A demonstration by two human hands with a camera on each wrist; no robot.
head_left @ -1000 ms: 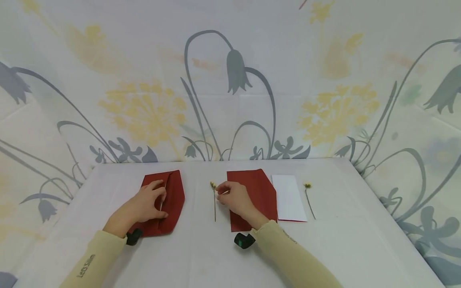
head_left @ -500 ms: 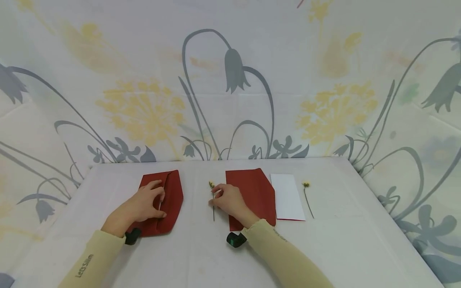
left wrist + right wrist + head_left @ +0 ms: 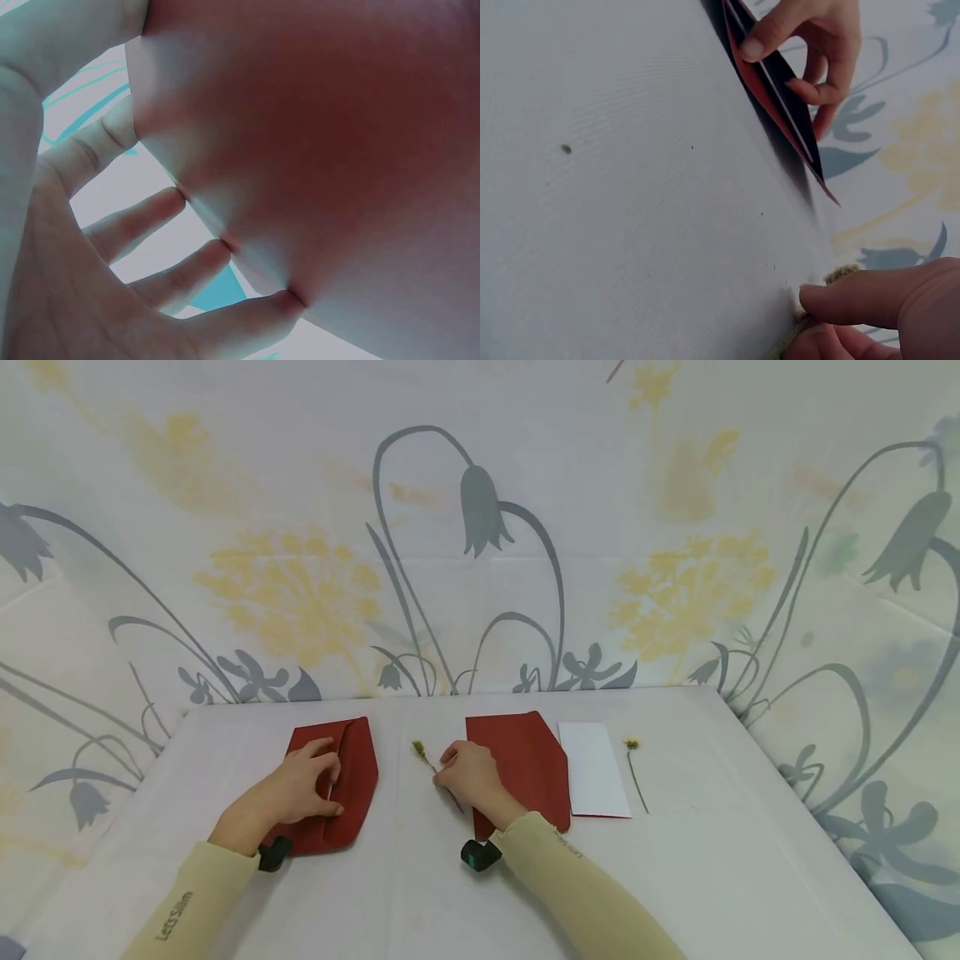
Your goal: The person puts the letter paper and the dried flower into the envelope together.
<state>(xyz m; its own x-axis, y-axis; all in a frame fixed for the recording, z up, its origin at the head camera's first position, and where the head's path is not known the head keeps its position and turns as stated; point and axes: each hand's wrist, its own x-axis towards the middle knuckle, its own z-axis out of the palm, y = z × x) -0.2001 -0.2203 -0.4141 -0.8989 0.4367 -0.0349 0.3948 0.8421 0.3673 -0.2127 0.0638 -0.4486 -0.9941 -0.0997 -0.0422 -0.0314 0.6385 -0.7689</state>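
Observation:
A red envelope (image 3: 362,777) lies open-flapped at left in the head view. My left hand (image 3: 296,785) rests over it, fingers bent and thumb apart, holding the edge of its pocket. A thin white edge shows in its mouth. In the left wrist view the fingertips press against the red paper (image 3: 315,150). My right hand (image 3: 474,774) pinches the stem of a small dried yellow flower (image 3: 418,748) between thumb and fingers. Its head sticks out beyond the thumb in the right wrist view, and the stem slants left of a second red envelope (image 3: 525,760).
A white card (image 3: 595,768) with a red lower edge lies right of the second envelope. Farther right lies another dried yellow flower (image 3: 632,744). A white cloth covers the table (image 3: 712,860), and a flower-patterned sheet (image 3: 315,568) rises behind it.
My right hand has gripped the flower's stem lower down; the flower has turned from upright to slanting, its head now toward the upper left. My left hand stays on its envelope.

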